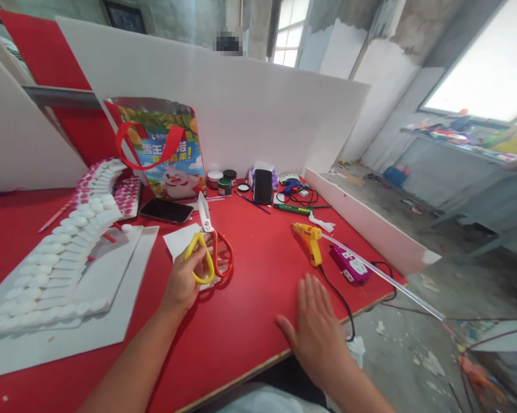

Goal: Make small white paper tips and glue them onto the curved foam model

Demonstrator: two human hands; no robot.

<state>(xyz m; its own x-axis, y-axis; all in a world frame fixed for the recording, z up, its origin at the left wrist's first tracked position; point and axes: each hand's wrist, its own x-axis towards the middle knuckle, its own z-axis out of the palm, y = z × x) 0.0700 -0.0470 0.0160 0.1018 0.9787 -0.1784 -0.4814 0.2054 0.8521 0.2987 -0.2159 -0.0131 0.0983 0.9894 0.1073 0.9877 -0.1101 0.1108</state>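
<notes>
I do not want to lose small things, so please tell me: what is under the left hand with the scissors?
White paper on the red table shows past the left hand and scissors. Whatever lies directly beneath the palm is covered, so I cannot tell.

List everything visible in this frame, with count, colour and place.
Table: one, red, centre
Panel: one, white, behind table
Bag: one, multicoloured, back left
Puffy craft piece: one, white, left, on white boards
Pink-dotted pieces: count unclear, beside bag
Phone: one, black, before bag
Paper: white, count unclear, by scissors
Jars: three, lids white, black, green, right of bag
Black slab: one, back centre
Pen-like tool: one, green, back right
Glue gun: one, yellow, right, with clear stick
Box: one, purple, right
Small clutter, cables: uncounted
Scissors: one, yellow and red handles, left grip
Left hand: one, holding scissors
Right hand: one, open, near edge
</notes>
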